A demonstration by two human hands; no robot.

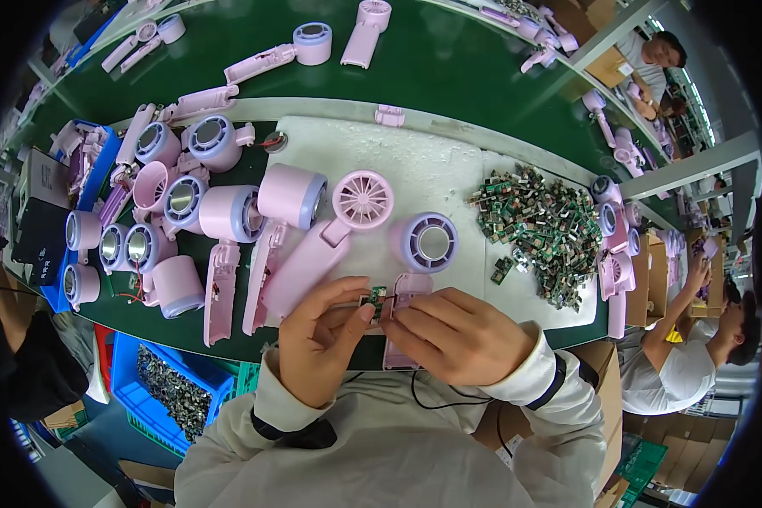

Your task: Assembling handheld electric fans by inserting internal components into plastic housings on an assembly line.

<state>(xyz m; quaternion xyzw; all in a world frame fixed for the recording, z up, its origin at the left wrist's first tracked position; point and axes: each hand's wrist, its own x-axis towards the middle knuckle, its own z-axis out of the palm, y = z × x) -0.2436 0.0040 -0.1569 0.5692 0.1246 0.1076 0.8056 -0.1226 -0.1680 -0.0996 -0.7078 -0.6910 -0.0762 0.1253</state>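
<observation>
Close to the table's near edge, my left hand (323,339) pinches a small green circuit board (374,298) between thumb and fingers. My right hand (457,337) is closed right beside it, its fingertips at the board's wires and over a pink plastic handle shell (409,289). The shell's lower part shows below my right fingers. What exactly the right fingertips grip is hidden. Just beyond my hands lie a pink fan handle with a round grille head (363,201) and a pink-and-lilac fan motor head (429,242), both on a white foam sheet (313,140).
A pile of green circuit boards (540,229) covers the foam's right side. Many pink fan heads (220,212) and handle shells crowd the left. A blue bin (173,389) of small parts stands below the table at left. Other people (686,356) sit at the right.
</observation>
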